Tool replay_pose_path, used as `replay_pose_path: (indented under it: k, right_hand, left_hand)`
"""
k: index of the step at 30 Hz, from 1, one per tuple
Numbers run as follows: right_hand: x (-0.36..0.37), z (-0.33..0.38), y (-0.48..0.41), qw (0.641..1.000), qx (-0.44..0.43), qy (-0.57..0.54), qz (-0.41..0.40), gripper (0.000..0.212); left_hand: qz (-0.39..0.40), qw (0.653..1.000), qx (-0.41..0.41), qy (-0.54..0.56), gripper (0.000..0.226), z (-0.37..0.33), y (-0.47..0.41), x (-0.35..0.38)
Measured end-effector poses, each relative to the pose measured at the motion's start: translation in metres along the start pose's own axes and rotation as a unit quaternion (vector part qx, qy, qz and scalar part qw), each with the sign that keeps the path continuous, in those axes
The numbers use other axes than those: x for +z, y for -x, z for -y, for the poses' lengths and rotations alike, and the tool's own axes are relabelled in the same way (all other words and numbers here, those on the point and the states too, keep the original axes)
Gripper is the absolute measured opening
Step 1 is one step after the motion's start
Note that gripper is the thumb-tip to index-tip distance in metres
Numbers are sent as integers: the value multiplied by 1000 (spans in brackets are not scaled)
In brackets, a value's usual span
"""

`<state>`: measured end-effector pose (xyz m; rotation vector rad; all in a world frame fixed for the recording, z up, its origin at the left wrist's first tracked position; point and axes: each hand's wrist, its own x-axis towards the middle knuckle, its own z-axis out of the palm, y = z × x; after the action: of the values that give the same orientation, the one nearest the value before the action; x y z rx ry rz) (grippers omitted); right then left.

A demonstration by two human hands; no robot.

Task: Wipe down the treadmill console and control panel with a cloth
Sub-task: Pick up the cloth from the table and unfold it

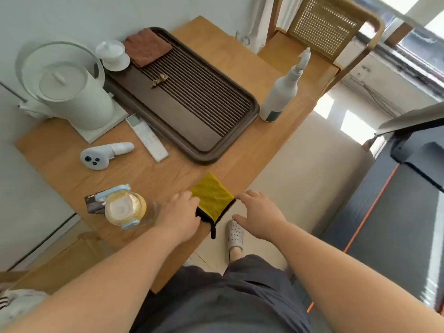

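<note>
A folded yellow microfibre cloth with black trim (212, 197) is lying at the near right edge of the light wooden desk (168, 174), its black-bordered corner and hanging loop drooping over that edge. The person's left hand (180, 215) is resting on the cloth's left side with its fingers bent over the fabric; whether they are actually pinching it cannot be told. The right hand (259, 213) is hovering just off the desk edge, fingers spread and relaxed, grasping nothing, its fingertips just beside the cloth's right corner.

The black treadmill with an orange stripe (396, 212) is standing on the floor to the right, well apart from the cloth.

A clear glass jar with a pale blue clip lid (126, 207) is sitting near the left hand, by the near left edge. A dark brown slatted tea tray (192, 116) is filling the desk's middle, and a white spray bottle (278, 94) is standing upright at the right edge, just beside the tray. A white electric kettle (69, 92) is occupying the far left corner.
</note>
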<state>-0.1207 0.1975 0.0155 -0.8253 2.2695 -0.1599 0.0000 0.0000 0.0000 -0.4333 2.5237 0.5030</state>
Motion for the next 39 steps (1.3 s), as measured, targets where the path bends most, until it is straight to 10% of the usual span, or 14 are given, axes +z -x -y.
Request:
replay_pose_path:
  k: [17, 29, 39]
  right_hand:
    - [-15, -28, -82, 971, -213, 94, 53, 23]
    - [-64, -24, -12, 961, -80, -259, -54, 17]
    - [-35, -20, 115, 902, 19, -364, -233, 15]
  left_hand:
    - [-167, 957, -143, 189, 18, -37, -11, -8]
    - [-263, 854, -154, 423, 11, -53, 18, -58]
    - [-192, 885, 3, 424, 5, -69, 75, -58]
